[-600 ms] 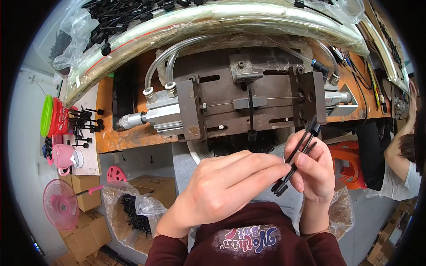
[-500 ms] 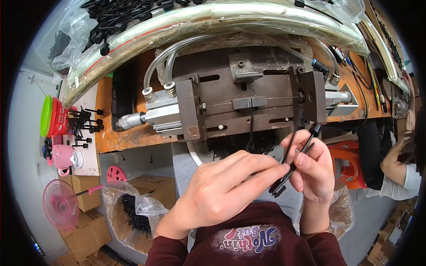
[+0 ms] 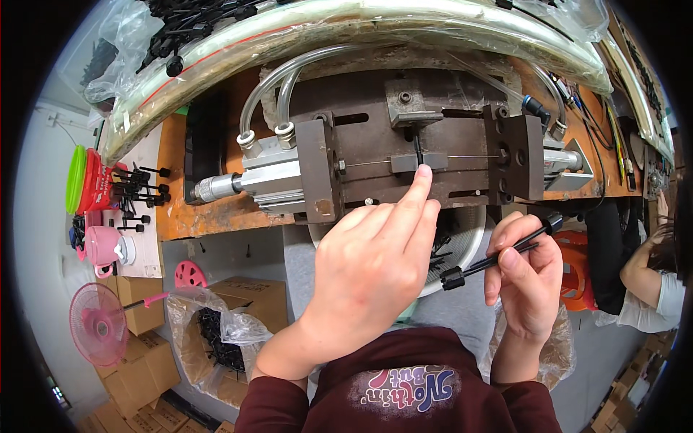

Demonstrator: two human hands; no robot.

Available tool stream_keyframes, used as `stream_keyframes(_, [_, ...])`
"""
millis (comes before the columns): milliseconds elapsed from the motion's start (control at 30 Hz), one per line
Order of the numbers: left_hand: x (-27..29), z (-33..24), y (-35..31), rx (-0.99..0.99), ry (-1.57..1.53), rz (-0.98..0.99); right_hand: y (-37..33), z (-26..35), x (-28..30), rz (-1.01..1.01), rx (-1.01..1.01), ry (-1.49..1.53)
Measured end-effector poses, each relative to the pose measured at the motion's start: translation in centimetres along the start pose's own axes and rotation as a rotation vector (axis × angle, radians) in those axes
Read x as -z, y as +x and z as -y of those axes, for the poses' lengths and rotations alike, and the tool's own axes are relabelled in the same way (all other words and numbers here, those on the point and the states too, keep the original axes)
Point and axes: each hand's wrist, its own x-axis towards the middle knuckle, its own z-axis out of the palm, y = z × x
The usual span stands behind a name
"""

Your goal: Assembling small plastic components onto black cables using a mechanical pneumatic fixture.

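A: Where is the single black rod (image 3: 419, 146)?

B: It lies across the small grey blocks (image 3: 402, 165) at the middle of the brown machine plate (image 3: 367, 143), its far end at the metal bracket (image 3: 413, 108).

A: State of the left hand (image 3: 375, 256)?

B: Reaching over the plate, index fingertip at the rod's near end. The thumb is hidden; I cannot tell whether the rod is pinched.

A: And the right hand (image 3: 525, 270)?

B: Near the plate's front edge, thumb and fingers pressed around several black rods (image 3: 482, 265). These are held slantwise, with thick black caps at both ends. The exact count is unclear.

A: Surroundings of the plate?

B: A silver cylinder (image 3: 271, 186) at its left, clear hoses (image 3: 289, 79) rising behind that, all on a wooden bench (image 3: 209, 225). A white-rimmed basket (image 3: 474, 242) sits below, partly covered by the left hand.

A: Farther out?

B: Left, a pink fan (image 3: 99, 328) and a plastic-lined carton (image 3: 253, 303) containing black parts. Right, an orange stool (image 3: 575, 270) and another person (image 3: 650, 292), partly in view.
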Motion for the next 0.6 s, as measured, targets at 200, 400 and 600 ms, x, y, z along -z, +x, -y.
stream_keyframes(200, [0.6, -0.1, 0.0, 0.057, 0.013, 0.102, -0.1, 0.1, 0.2, -0.027, 0.002, -0.014])
stream_keyframes(400, [1.6, -0.5, -0.2, 0.048, -0.498, 0.070, -0.2, 0.2, 0.3, -0.039, 0.018, 0.013])
stream_keyframes(600, [2.8, -1.6, -1.6, 0.068, -0.747, 0.069, 0.0, 0.0, 0.2, 0.011, 0.068, 0.015])
